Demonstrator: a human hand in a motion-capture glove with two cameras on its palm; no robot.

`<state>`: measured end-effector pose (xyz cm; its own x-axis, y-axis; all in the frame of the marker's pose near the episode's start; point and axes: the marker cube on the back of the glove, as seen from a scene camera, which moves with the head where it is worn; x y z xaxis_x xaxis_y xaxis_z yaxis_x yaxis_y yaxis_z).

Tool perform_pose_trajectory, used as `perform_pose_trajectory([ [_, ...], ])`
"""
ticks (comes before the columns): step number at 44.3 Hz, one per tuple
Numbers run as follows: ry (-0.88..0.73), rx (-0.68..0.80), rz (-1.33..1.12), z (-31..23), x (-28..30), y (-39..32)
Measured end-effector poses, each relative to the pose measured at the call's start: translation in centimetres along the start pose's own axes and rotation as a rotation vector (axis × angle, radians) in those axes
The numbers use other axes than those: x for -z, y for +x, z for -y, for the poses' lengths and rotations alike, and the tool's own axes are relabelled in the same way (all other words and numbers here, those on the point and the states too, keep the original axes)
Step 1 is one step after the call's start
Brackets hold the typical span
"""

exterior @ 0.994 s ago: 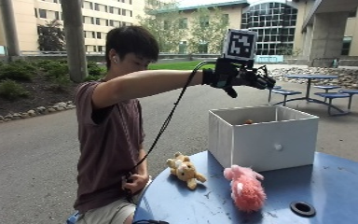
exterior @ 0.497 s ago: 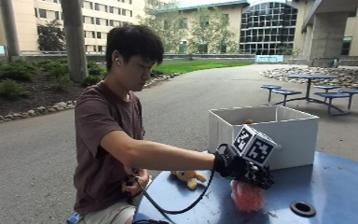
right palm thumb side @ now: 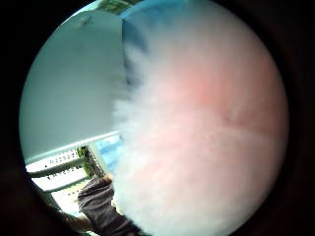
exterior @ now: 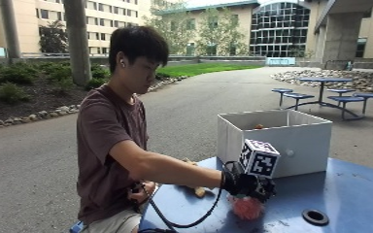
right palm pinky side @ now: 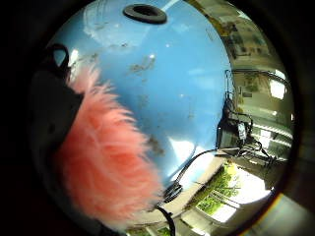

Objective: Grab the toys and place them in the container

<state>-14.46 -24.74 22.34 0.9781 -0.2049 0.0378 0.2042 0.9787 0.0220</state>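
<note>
One pink furry toy [exterior: 246, 208] sits on the blue table [exterior: 342, 194] at the lower middle of the outside view, and your gloved right hand [exterior: 250, 185] is right on top of it. Its fingers curl down over the fur, but you cannot tell whether they grip it. The white container [exterior: 290, 143] stands just behind, right of center. A tan toy [exterior: 198, 189] lies partly hidden behind your forearm. Pink fur fills much of both palm views.

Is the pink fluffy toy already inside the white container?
No: in the outside view the pink fluffy toy lies on the blue table under the gloved right hand, in front of the white container.
</note>
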Motion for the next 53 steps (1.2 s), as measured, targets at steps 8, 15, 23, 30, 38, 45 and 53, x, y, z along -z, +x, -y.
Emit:
perform_pose_trajectory([
  [8, -0.099, -0.027, 0.1, -2.2, 2.2, -0.2],
  [15, -0.052, -0.08, 0.106, -5.0, 8.6, 0.5],
  [23, 0.066, -0.176, 0.066, -7.2, 17.9, 0.2],
  [30, 0.157, -0.226, -0.012, -8.9, 26.1, -1.1],
  [38, 0.275, -0.23, -0.059, -8.2, 34.1, -6.7],
  [45, 0.314, -0.052, -0.085, -6.0, 36.5, -12.6],
  [53, 0.298, 0.038, -0.123, -1.4, 35.7, -22.2],
])
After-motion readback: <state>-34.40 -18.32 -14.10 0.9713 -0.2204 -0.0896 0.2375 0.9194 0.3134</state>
